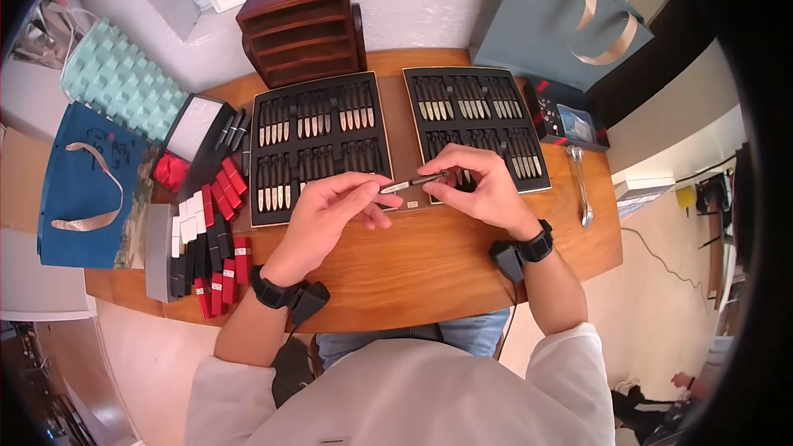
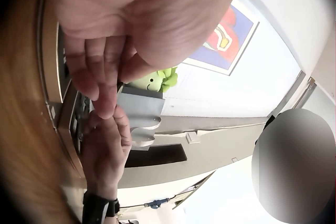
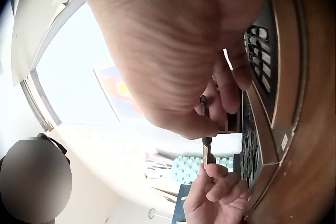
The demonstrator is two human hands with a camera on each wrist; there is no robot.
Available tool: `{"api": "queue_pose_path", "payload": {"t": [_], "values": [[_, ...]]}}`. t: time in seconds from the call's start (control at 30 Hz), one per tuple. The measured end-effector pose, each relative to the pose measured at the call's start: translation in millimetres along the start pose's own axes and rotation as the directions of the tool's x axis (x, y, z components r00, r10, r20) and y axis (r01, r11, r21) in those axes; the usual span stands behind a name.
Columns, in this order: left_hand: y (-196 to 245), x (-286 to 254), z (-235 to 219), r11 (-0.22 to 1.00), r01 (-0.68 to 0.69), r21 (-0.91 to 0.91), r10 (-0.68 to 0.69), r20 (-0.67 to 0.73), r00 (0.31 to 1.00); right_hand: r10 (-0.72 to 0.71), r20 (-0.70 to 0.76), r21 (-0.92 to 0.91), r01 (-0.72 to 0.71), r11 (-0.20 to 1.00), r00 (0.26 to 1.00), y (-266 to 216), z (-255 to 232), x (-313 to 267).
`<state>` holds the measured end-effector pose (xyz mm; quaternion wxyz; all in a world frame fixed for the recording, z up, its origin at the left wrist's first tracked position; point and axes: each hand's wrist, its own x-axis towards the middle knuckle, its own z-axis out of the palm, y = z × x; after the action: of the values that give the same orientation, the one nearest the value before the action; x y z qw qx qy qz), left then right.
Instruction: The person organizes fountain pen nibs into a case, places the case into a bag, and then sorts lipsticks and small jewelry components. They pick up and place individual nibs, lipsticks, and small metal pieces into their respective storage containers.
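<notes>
Between both hands, over the front edge of the two black trays, is a slim black stick with a pointed silver end (image 1: 398, 187). My right hand (image 1: 481, 186) pinches its dark end between thumb and fingers. At the silver tip, my left hand (image 1: 334, 211) pinches with thumb and forefinger, other fingers loosely bent. The right wrist view shows the stick (image 3: 206, 148) upright between the hands. In the left wrist view the left hand (image 2: 142, 24) mostly hides it. Rows of similar sticks fill the left tray (image 1: 258, 153) and right tray (image 1: 541, 167).
Red, white and black small boxes (image 1: 216, 239) crowd the table's left side beside a blue bag (image 1: 78, 198). Behind stands a wooden shelf (image 1: 301, 29). At right are metal spoons (image 1: 582, 186), a black box (image 1: 570, 111) and a grey bag (image 1: 537, 25).
</notes>
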<state>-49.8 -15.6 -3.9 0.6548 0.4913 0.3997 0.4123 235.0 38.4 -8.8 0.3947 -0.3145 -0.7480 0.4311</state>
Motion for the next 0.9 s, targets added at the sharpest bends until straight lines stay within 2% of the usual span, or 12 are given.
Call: {"api": "queue_pose_path", "payload": {"t": [0.2,0.5,0.9], "values": [[0.9,-0.2,-2.7,1.0,-0.001,-0.031,0.001,-0.001,1.0,0.014,0.011,-0.025,-0.014,1.0,1.0,-1.1,1.2,-1.0],[-4.0,0.7,-5.3,0.999,-0.048,0.0,0.048,-0.001,0.999,-0.046,-0.008,0.02,0.046,0.999,0.999,1.4,1.4,-0.1],[-7.6,1.3,-7.0,0.998,-0.061,-0.011,0.061,-0.007,0.998,0.008,0.0,0.039,-0.008,0.999,1.0,-1.9,1.2,-0.6]]}}
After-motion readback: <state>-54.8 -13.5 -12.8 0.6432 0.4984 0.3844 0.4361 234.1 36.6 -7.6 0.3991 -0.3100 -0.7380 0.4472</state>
